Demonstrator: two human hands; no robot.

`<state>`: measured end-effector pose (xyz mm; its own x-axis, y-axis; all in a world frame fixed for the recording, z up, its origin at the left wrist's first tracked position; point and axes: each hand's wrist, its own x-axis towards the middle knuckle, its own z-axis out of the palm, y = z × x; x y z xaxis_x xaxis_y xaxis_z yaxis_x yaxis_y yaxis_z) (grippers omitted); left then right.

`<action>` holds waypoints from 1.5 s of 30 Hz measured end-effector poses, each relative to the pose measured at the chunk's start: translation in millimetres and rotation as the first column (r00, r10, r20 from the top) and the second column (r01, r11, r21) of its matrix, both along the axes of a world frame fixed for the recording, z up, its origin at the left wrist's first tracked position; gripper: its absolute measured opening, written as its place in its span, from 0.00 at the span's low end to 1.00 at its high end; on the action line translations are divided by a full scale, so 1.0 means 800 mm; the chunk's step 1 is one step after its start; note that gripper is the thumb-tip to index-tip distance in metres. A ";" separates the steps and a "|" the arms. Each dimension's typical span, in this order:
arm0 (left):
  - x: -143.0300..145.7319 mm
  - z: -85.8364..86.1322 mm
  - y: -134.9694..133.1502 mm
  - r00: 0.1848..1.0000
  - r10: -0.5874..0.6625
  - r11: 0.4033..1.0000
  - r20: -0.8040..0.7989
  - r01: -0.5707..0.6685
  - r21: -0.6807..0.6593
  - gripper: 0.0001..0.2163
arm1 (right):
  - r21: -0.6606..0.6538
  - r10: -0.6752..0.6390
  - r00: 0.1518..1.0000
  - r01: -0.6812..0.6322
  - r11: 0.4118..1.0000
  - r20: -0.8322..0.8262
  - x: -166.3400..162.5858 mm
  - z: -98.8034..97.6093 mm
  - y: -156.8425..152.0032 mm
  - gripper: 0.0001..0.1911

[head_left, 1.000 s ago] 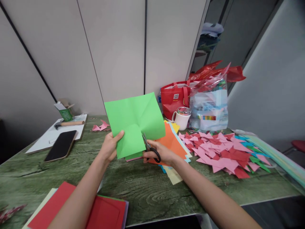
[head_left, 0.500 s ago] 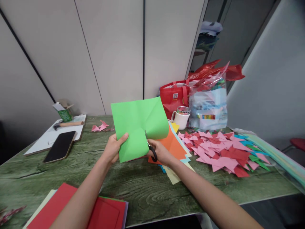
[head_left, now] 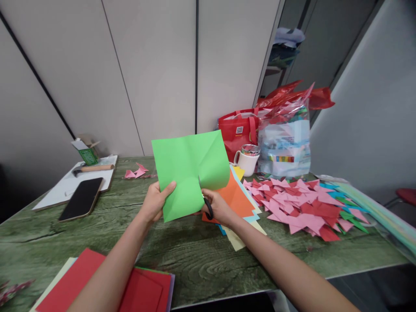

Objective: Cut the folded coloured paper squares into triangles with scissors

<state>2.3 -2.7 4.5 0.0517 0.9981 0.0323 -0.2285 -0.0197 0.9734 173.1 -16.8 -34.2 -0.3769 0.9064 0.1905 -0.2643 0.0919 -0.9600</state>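
Note:
A sheet of bright green paper [head_left: 182, 173] is held up above the table, creased and with a cut running in from its lower right edge. My left hand [head_left: 155, 200] pinches its lower left edge, thumb on top. In my right hand [head_left: 218, 208] is a pair of scissors [head_left: 209, 209] with black handles; the blades sit in the cut and are mostly hidden by the paper. The paper right of the cut curls upward. Under my right hand lies a stack of orange, blue and pale yellow paper [head_left: 235, 197].
Pink and red paper stars [head_left: 302, 206] pile up at right. Behind stand a white mug [head_left: 248, 161], a red bag [head_left: 232, 134] and a stuffed plastic bag [head_left: 284, 145]. At left are a phone [head_left: 82, 199] and a hammer [head_left: 94, 169]. Red paper [head_left: 74, 279] lies in front.
The green paper has shifted very slightly, and the scissor blades show less in the cut. Both hands keep their hold and have barely moved.

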 end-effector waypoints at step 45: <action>-0.002 -0.001 0.001 0.995 0.053 0.998 -0.087 -0.050 0.040 0.18 | -0.001 -0.066 0.997 0.066 0.998 0.046 -0.003 -0.022 0.007 0.19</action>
<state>0.6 -1.5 3.4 0.0048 0.9977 0.0679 -0.1402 -0.0666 0.9879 170.5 -11.2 -51.6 -0.3244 0.9302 0.1719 -0.2137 0.1049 -0.9712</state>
